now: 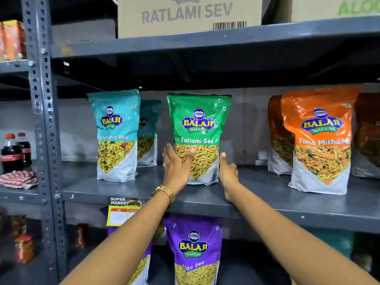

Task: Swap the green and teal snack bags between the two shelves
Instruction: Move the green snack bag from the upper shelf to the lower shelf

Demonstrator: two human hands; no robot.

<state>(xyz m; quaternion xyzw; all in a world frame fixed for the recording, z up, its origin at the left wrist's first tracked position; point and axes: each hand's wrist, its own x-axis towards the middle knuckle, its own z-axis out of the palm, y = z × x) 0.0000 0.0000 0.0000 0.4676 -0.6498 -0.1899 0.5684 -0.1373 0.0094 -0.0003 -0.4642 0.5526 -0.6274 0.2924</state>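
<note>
A green Ratlami Sev bag (199, 120) stands upright in the middle of the grey middle shelf (267, 202). My left hand (176, 167) grips its lower left corner, thumb across the front and fingers behind. On the bag's lower right, my right hand (228, 173) is held flat with the palm toward the bag and the thumb raised, a small gap showing. Two teal Khatta Mitha Mix bags (117, 136) stand one behind the other at the left of the same shelf. Something teal (333, 243) shows dimly on the lower shelf at right.
Orange Tikha Mitha bags (320, 140) stand at the shelf's right. Purple Aloo Sev bags (194, 249) fill the lower shelf under my arms, beside a yellow price tag (121, 214). Cardboard cartons (189, 15) sit on the top shelf. Cola bottles (12, 153) stand left of the upright post (43, 120).
</note>
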